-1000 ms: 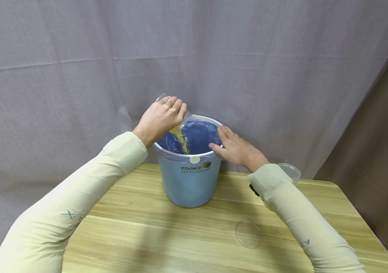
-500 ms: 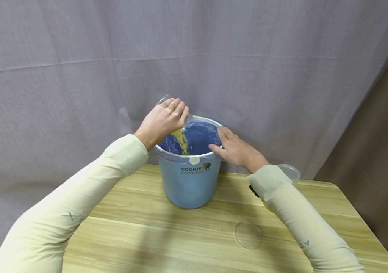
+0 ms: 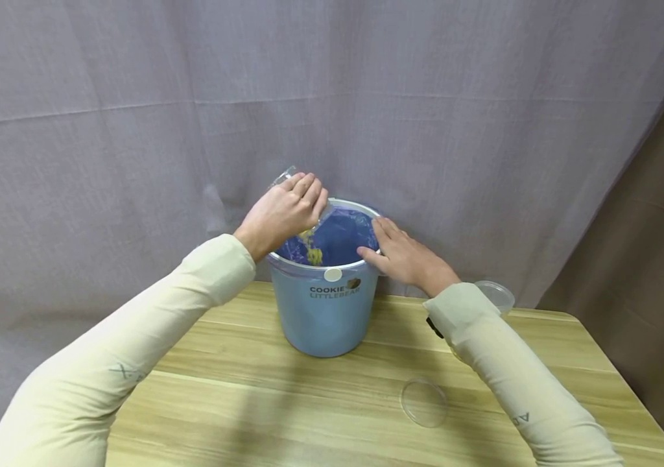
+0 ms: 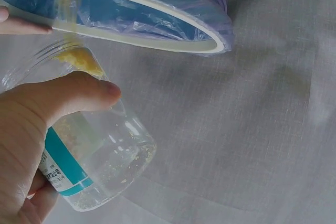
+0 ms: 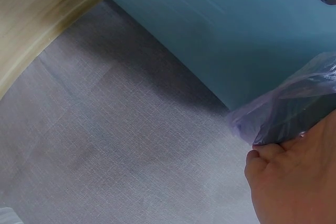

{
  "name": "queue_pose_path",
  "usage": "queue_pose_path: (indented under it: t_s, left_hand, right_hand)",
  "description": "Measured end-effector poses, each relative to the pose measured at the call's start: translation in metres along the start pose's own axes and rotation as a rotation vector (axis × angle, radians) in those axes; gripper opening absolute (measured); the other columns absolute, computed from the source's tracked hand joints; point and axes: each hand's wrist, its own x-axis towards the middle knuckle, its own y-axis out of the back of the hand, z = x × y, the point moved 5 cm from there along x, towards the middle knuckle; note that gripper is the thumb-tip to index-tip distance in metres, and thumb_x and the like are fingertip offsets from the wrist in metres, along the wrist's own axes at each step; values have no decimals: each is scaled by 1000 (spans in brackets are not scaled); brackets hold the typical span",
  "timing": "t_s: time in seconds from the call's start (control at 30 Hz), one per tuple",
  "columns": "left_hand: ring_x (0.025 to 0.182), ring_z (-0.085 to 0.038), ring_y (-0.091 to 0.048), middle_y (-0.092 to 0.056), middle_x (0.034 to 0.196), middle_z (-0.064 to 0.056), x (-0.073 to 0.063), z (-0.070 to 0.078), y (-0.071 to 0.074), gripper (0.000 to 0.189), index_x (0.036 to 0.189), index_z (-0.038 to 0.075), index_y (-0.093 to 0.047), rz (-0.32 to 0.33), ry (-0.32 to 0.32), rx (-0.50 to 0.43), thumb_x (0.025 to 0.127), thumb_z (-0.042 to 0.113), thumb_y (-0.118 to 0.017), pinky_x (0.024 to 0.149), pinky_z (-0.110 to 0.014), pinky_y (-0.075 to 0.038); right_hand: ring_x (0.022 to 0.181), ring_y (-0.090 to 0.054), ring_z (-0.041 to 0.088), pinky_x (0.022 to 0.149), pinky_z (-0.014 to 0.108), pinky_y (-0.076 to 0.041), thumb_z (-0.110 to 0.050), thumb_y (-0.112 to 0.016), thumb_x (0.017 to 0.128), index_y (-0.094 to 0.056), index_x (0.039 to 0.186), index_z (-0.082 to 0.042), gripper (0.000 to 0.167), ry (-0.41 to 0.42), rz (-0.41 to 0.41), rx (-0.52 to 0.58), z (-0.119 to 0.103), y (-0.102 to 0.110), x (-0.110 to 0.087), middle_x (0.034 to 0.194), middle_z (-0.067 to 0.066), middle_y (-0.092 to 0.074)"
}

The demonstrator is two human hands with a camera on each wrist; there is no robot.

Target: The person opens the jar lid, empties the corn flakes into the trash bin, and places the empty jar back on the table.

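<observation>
In my left hand [image 3: 288, 211] I grip a clear plastic jar [image 4: 123, 142] with a teal and white label, tilted mouth-down over a blue bin [image 3: 326, 318]. Yellow crumbs [image 4: 79, 59] gather by the jar's mouth and fall inside; more crumbs [image 3: 314, 255] show against the lining. A thin purple bag [image 5: 245, 121] lines the bin and folds out over its pale rim. On the rim's right side rests my right hand [image 3: 404, 256], fingers straight and thumb spread. A few bits cling inside the jar's base.
A clear round lid [image 3: 423, 402] lies on the wooden table [image 3: 209, 402] in front of the bin. Another clear container [image 3: 497, 296] stands partly hidden behind my right sleeve. A grey curtain [image 3: 454, 130] hangs close behind the bin.
My left hand has shifted slightly right and down, tipping the jar further over the bin. The stream of yellow crumbs has thinned. My right hand stays on the rim.
</observation>
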Motion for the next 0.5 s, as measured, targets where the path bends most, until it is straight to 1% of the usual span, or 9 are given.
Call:
queue_pose_path:
  t_s: [0.2, 0.33, 0.37, 0.43, 0.5]
  left_hand:
    - [123, -30, -72, -74, 128, -16, 0, 2, 0, 31, 129, 2, -68, 9, -19, 18, 103, -4, -53, 111, -39, -55]
    - [124, -30, -71, -74, 129, -17, 2, 0, 3, 32, 130, 1, -68, 11, -16, 9, 104, -3, -51, 112, -39, -54]
    - [124, -31, -71, -74, 129, -17, 3, -2, 4, 32, 130, 0, -68, 17, -3, 7, 105, -2, -49, 111, -40, -55]
    - [125, -32, -70, -73, 130, -19, 5, -7, 8, 32, 130, -1, -67, 34, 45, 13, 106, -2, -46, 112, -40, -54]
    - [125, -33, -70, -73, 130, -20, 8, -11, 12, 33, 130, -2, -67, 63, 81, 35, 107, -1, -44, 112, -40, -54]
  right_hand:
    - [166, -4, 39, 134, 57, -13, -67, -28, 107, -7, 167, 3, 94, -8, -5, -3, 1, 0, -1, 177, 23, -6]
    - [166, -4, 38, 134, 56, -12, -67, -28, 107, -7, 167, 3, 94, -10, -7, 3, 1, -1, -2, 177, 23, -6]
    - [166, -4, 38, 134, 56, -12, -67, -28, 108, -7, 167, 3, 94, -10, -7, 3, 1, -1, -2, 177, 23, -6]
    - [166, -4, 38, 134, 56, -13, -66, -28, 108, -7, 167, 4, 94, -8, -6, 1, 1, 0, -2, 177, 23, -6]
    - [166, -5, 38, 134, 56, -13, -66, -28, 108, -7, 167, 4, 94, -2, -1, -1, 1, 0, -1, 177, 23, -7]
